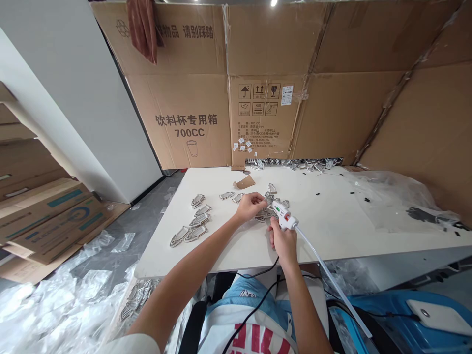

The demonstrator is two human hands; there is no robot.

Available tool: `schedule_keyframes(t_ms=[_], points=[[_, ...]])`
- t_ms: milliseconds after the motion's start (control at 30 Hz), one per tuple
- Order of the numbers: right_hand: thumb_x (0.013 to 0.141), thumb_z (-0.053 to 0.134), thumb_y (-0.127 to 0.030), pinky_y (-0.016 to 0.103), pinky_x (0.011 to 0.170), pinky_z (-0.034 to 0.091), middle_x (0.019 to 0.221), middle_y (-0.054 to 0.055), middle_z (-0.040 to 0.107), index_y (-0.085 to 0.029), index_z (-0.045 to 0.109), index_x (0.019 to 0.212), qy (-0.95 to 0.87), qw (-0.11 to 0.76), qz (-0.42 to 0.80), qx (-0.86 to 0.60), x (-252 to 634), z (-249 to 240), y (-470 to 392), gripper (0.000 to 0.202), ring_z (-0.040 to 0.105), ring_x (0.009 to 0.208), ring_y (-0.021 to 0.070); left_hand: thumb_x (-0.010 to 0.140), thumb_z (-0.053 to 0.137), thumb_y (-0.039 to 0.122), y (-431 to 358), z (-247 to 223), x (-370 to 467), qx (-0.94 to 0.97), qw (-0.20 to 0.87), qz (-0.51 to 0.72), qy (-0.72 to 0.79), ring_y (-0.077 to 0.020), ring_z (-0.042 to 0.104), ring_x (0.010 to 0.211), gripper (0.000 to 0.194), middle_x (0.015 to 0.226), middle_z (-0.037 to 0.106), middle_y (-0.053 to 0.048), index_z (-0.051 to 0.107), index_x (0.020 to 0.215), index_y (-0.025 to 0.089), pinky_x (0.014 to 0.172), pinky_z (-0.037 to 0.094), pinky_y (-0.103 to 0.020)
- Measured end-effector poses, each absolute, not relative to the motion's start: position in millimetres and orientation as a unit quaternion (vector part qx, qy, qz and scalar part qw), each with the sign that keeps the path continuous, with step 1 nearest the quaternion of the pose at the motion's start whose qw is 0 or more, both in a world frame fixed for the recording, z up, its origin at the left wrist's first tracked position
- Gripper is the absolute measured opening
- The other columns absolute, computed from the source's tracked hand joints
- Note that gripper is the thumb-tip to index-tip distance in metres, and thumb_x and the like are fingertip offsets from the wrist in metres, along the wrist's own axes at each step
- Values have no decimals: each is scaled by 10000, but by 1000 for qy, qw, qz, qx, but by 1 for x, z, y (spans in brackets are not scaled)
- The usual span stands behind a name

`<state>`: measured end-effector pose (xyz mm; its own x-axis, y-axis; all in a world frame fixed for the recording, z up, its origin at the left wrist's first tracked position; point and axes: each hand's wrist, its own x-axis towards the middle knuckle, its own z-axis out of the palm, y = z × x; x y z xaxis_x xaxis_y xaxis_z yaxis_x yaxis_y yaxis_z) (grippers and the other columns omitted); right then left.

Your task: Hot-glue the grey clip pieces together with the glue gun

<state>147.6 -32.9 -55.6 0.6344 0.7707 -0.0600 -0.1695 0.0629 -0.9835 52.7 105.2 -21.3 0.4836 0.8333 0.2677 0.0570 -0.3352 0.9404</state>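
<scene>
My right hand point(283, 241) is wrapped round the handle of a white glue gun point(283, 214), whose nozzle points up and left. A long white glue stick point(334, 282) sticks out of its back. Just left of the nozzle, my left hand point(250, 206) pinches a small metal piece point(270, 198) between its fingertips. More metal pieces point(263, 215) lie under and around both hands. Further left on the white table point(228, 248), several metal frames point(197, 232) rest in loose groups.
A scrap of brown cardboard point(245, 182) lies behind my hands. Tall cardboard sheets point(191, 93) wall off the back, with metal pieces point(313, 164) heaped below. Clear plastic point(398, 199) covers the right side. A black cable point(254, 307) crosses my lap.
</scene>
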Motion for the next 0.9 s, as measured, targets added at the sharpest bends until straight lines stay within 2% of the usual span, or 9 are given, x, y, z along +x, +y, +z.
schedule_keyframes(t_ms=[233,533,900], points=[[892,760,-515,250,309,326,686,-39,660,-233,593,932,-264,680,340,-594,147,-54,-34,331,451,358,106,779,799,406,104,-19,53,714,480,402,312,-130,546,623,258,702,677,-23,746,807,155,587,380,-267],[852,774,-560,248,312,337,762,-7,719,-228,618,931,-277,684,336,-586,147,-51,-35,375,455,366,94,765,795,398,107,-22,54,709,472,414,321,-132,555,633,244,695,673,-18,741,787,161,590,396,-261],[876,757,-537,244,309,330,700,-23,678,-226,598,885,-276,676,331,-598,146,-51,-36,349,457,365,100,771,786,376,109,-24,54,713,473,408,318,-134,567,637,227,703,680,-17,738,807,157,595,392,-266]])
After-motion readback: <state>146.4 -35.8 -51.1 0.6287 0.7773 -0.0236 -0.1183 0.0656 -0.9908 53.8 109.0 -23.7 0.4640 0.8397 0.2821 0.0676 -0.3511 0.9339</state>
